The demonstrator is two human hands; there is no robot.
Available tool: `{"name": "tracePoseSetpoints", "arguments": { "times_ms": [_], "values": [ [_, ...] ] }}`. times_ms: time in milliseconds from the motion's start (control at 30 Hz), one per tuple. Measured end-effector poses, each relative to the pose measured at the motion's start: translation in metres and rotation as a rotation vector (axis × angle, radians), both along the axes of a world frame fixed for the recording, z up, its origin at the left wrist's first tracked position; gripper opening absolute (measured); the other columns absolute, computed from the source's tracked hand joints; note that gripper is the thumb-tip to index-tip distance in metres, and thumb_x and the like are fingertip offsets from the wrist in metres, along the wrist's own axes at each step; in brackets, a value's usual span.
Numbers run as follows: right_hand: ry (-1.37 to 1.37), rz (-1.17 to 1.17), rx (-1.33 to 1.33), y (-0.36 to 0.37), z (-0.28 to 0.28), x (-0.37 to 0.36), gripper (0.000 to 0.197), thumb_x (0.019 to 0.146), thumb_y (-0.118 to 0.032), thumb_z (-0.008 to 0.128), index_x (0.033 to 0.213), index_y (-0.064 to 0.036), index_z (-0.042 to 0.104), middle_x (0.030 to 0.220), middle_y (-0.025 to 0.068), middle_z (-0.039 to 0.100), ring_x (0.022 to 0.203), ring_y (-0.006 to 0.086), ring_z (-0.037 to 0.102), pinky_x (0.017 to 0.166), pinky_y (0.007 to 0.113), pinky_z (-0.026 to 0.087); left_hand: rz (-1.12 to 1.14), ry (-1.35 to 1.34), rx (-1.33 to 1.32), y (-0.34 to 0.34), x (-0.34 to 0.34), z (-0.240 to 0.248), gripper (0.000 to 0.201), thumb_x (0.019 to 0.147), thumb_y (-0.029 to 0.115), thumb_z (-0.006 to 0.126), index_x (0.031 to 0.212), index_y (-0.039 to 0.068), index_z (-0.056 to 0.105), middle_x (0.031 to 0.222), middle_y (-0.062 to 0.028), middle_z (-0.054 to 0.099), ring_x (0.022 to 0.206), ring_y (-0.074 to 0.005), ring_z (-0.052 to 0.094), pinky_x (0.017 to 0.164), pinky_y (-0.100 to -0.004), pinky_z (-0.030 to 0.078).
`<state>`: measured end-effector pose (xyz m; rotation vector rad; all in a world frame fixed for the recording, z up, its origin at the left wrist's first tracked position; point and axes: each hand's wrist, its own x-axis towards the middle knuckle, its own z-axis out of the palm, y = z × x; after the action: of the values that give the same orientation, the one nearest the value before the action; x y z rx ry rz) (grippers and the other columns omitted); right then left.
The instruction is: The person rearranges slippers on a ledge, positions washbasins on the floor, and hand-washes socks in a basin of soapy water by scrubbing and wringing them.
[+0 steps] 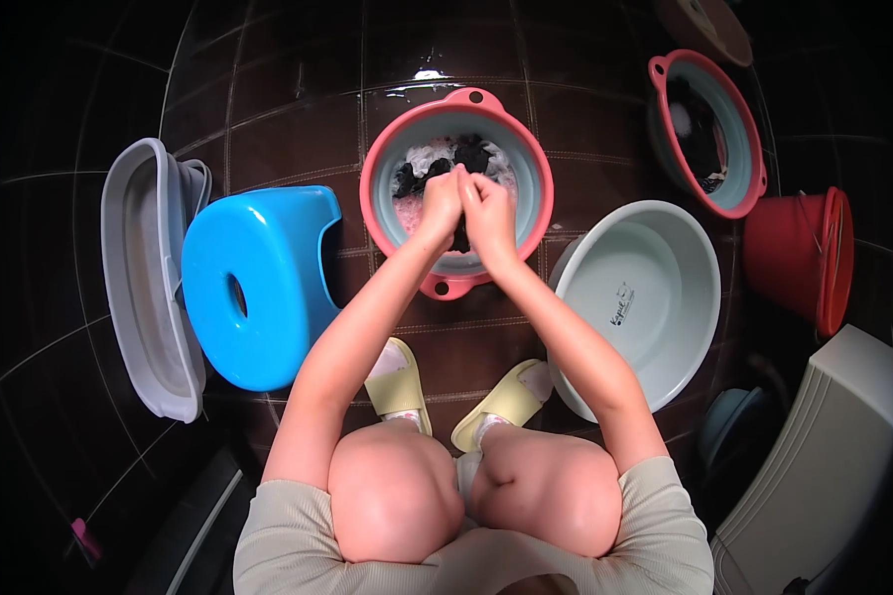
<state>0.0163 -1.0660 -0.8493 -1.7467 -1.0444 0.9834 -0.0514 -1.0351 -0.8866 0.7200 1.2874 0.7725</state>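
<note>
Left hand [444,205] and right hand [490,210] meet, both curled in.
The left forearm [375,314] and right forearm [556,314] slant inward and away from the body, wrists [433,239] close together, while the upper arms [295,446] pass outside the bent knees [395,493].

Two hands [443,206] [490,213], two pink-rimmed basins [370,188] [753,144], one pale basin [655,268], one blue stool [273,288], one red bucket [789,248], two yellow slippers [399,392] [498,405]
</note>
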Motion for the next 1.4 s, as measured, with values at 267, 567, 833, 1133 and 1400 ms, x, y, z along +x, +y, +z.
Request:
{"name": "tracePoseSetpoints", "arguments": {
  "times_ms": [267, 567, 833, 1133, 1400],
  "values": [
    [-0.017, -0.014, -0.03, 0.002, -0.001, -0.003, 0.034, 0.084, -0.027, 0.046, 0.067, 0.0015, 0.054, 0.057, 0.0201, 0.052, 0.053, 0.0355, 0.053, 0.048, 0.04, 0.037, -0.05, 0.214, 0.079, 0.001, -0.003, -0.013, 0.034, 0.085, 0.03, 0.044, 0.059, 0.008, 0.05, 0.05, 0.0014, 0.043, 0.039, -0.0081, 0.037, 0.034, -0.0245, 0.026],
    [-0.017, 0.027, -0.026, -0.007, 0.004, -0.007, 0.037, 0.085, -0.03, 0.047, 0.068, 0.0014, 0.053, 0.061, 0.0228, 0.052, 0.061, 0.0406, 0.052, 0.052, 0.043, 0.037, -0.088, 0.184, 0.167, 0.0, -0.011, -0.023, 0.037, 0.087, 0.034, 0.042, 0.062, 0.008, 0.051, 0.049, 0.0035, 0.041, 0.041, -0.0067, 0.036, 0.035, -0.0239, 0.023],
    [-0.174, -0.039, 0.011, 0.009, -0.063, 0.075, 0.037, 0.087, -0.028, 0.046, 0.066, 0.0021, 0.052, 0.054, 0.015, 0.05, 0.052, 0.0214, 0.053, 0.048, 0.037, 0.036, -0.454, 0.127, -0.083, -0.001, -0.019, 0.0, 0.041, 0.085, 0.039, 0.048, 0.064, 0.004, 0.056, 0.052, 0.0025, 0.043, 0.043, -0.0068, 0.038, 0.037, -0.0242, 0.028],
    [0.613, 0.031, -0.285, 0.001, -0.06, 0.075, 0.029, 0.089, -0.032, 0.042, 0.096, -0.0052, 0.051, 0.076, 0.0003, 0.053, 0.061, 0.0109, 0.05, 0.061, 0.023, 0.041, -0.868, 0.222, 0.213, 0.023, -0.062, -0.016, 0.022, 0.075, 0.02, 0.064, 0.066, 0.006, 0.05, 0.059, 0.0053, 0.046, 0.053, -0.0026, 0.037, 0.046, -0.0218, 0.03],
    [-0.437, 0.56, -0.282, 0.006, -0.066, 0.071, 0.039, 0.068, -0.038, 0.065, 0.086, -0.0032, 0.064, 0.08, 0.0189, 0.062, 0.076, 0.0322, 0.06, 0.069, 0.037, 0.047, -0.957, 0.677, 0.488, 0.023, -0.057, -0.028, 0.034, 0.071, 0.033, 0.065, 0.07, 0.005, 0.048, 0.061, -0.0074, 0.051, 0.059, -0.0189, 0.051, 0.053, -0.0312, 0.039]
  ]
}}
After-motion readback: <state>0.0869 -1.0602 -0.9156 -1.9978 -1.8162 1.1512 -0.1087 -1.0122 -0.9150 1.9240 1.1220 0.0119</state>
